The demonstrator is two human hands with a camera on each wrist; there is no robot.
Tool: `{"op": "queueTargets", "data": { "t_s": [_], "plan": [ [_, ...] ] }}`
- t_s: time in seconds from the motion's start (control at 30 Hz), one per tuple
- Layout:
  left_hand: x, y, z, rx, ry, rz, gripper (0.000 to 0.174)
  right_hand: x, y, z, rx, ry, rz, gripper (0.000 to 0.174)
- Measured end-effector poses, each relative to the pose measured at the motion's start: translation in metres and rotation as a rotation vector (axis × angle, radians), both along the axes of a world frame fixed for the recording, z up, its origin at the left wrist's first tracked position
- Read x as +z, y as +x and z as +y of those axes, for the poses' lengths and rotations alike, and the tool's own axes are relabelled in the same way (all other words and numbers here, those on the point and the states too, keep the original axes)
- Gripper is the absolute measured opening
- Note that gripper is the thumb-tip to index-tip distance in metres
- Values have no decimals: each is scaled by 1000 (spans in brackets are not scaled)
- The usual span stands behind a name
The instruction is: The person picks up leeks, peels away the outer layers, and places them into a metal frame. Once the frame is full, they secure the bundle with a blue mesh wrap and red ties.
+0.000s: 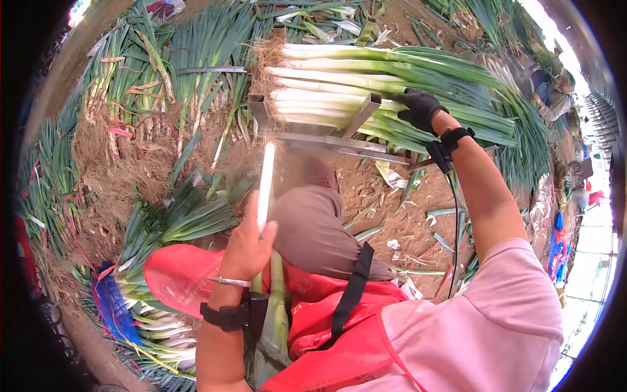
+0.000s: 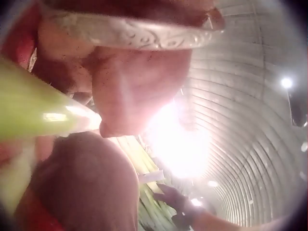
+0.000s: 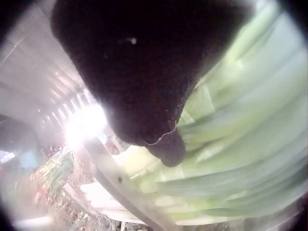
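My bare left hand (image 1: 247, 245) grips a long leek (image 1: 266, 183) around its stem. Its white shank and rooted end point up and away, while the green leaves run down past my wrist. In the left wrist view the green part of this leek (image 2: 38, 108) crosses in front of the hand (image 2: 137, 91). On my right hand (image 1: 419, 109) is a black glove, and it rests on a pile of leeks (image 1: 339, 81) lying in a metal frame (image 1: 362, 116). Close up, the gloved fingers (image 3: 168, 149) lie straight against the green leaves (image 3: 231, 139).
Bundles of untrimmed leeks (image 1: 104, 124) with shaggy roots cover the ground at left. A bundle in blue wrap (image 1: 114, 310) lies at lower left. My bent knee (image 1: 310, 225) is just right of the held leek. Scraps litter the soil; another person (image 1: 552, 95) is at far right.
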State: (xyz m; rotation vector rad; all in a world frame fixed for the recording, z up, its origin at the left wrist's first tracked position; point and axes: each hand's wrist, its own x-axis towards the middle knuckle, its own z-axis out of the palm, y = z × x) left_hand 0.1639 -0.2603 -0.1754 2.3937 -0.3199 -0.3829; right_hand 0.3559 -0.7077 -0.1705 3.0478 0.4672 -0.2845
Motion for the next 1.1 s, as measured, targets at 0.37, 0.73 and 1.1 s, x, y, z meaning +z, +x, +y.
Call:
{"op": "queueTargets", "data": {
  "t_s": [0.37,0.73,1.1],
  "plan": [
    [17,-5,-6,-26,367,278,115,-21,-9,23,90,166,-397,53],
    [-2,-89,-14,180,229,72,115,37,-116,127,8,883,-446,31],
    [12,-139,13,608,-648,251,81,45,-191,228,91,1135,285,32]
  ]
}}
